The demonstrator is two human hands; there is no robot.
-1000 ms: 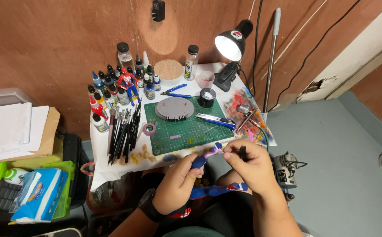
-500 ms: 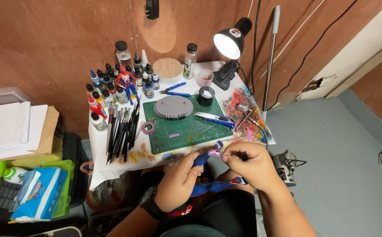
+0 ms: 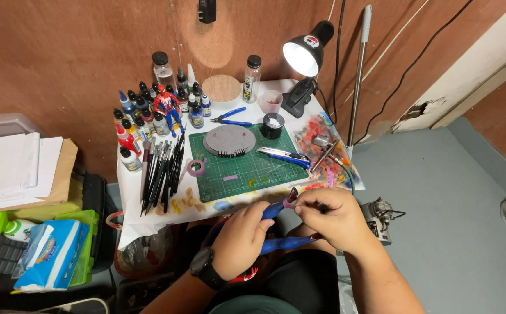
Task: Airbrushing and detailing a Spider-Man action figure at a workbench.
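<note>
- left hand [image 3: 242, 237] is closed around the blue figure part [image 3: 273, 210], just below the table edge [image 3: 148, 224].
- right hand [image 3: 330, 216] pinches the part's pink-taped tip [image 3: 291, 200] with its fingertips, above the lap.

I have one camera only, worn on my head, and it looks steeply down and a little forward over my lap. My left hand [image 3: 242, 237] and right hand [image 3: 327, 219] sit low in the middle of the view, the nearest things to the lens, with my forearms running out through the bottom edge. Just beyond them the small white-covered work table [image 3: 129, 206] fills the centre, seen almost from straight above, and the green gridded cutting mat [image 3: 242, 166] lies square to my line of sight. The brown wall [image 3: 61, 52] behind the table closes off the top of the view, and the grey-blue floor [image 3: 439, 203] spreads to my right.
</note>
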